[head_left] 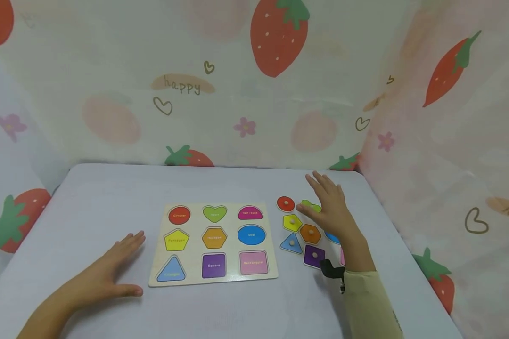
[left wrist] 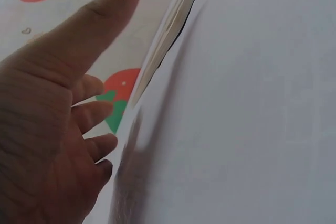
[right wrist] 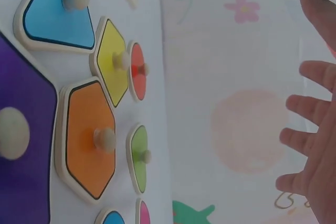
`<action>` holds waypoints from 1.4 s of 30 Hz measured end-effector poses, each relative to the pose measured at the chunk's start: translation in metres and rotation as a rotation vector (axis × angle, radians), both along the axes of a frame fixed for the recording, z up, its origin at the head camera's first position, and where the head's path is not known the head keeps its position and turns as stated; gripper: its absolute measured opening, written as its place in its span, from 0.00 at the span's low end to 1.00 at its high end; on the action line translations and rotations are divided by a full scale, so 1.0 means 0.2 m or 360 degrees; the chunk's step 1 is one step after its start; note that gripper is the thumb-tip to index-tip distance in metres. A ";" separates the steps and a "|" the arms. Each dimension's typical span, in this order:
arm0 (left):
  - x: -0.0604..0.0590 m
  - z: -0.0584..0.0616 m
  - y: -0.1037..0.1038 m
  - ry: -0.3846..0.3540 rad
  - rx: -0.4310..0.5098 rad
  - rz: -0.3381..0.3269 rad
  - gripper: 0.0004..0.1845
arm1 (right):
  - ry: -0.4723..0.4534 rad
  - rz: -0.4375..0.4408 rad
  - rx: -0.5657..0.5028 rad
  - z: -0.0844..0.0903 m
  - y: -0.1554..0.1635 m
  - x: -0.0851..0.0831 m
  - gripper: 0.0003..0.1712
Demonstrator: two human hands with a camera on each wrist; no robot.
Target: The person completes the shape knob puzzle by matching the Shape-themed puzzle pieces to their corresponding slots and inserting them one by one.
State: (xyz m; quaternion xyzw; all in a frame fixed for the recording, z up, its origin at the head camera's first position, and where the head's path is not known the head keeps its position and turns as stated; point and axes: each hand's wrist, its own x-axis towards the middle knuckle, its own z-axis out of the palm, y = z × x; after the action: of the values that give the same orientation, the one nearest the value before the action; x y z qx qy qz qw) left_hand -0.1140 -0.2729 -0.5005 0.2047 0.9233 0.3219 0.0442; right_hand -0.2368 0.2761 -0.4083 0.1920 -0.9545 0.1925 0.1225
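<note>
A wooden shape puzzle board [head_left: 233, 278] lies flat on the white table, printed with several coloured, labelled shapes. Left of it my left hand [head_left: 103, 275] is held with fingers straight and thumb spread, holding nothing. My right hand [head_left: 332, 209] hovers over the loose knobbed pieces to the board's right, fingers extended and grasping none. Among those pieces are a red circle [head_left: 286, 203], a yellow pentagon [right wrist: 111, 61], an orange hexagon [right wrist: 86, 140], a blue triangle [right wrist: 55, 11] and a purple square [head_left: 314, 256]. The green heart piece [right wrist: 138, 158] and the blue oval [head_left: 332, 238] are partly hidden by my right hand in the head view.
The white table [head_left: 220, 315] ends at a strawberry-patterned cloth backdrop [head_left: 246, 94], which also rises along both sides. A dark strap [head_left: 332, 270] hangs by my right wrist, next to a beige sleeve [head_left: 369, 301].
</note>
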 end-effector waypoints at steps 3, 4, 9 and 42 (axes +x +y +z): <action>0.01 -0.01 0.00 0.0022 -0.0018 -0.0018 0.63 | -0.0015 0.0000 0.0001 0.01 -0.03 -0.02 0.52; 0.00 -0.01 0.00 0.0040 -0.0014 -0.0026 0.62 | -0.0012 0.0000 -0.0001 0.01 -0.03 -0.02 0.52; 0.00 -0.03 0.01 0.0072 -0.0026 -0.0036 0.60 | -0.0052 0.0013 -0.0017 0.04 -0.08 -0.04 0.50; 0.01 0.02 0.14 0.0038 -0.0109 0.0114 0.46 | -0.0526 -0.0180 0.0087 -0.17 -0.19 -0.37 0.27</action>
State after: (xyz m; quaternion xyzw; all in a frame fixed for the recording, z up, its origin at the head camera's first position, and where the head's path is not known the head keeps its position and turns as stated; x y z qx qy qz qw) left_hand -0.1113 -0.2443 -0.4961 0.1737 0.9410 0.2891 0.0286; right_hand -0.3104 0.2376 -0.4428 0.1070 -0.9758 0.1881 -0.0306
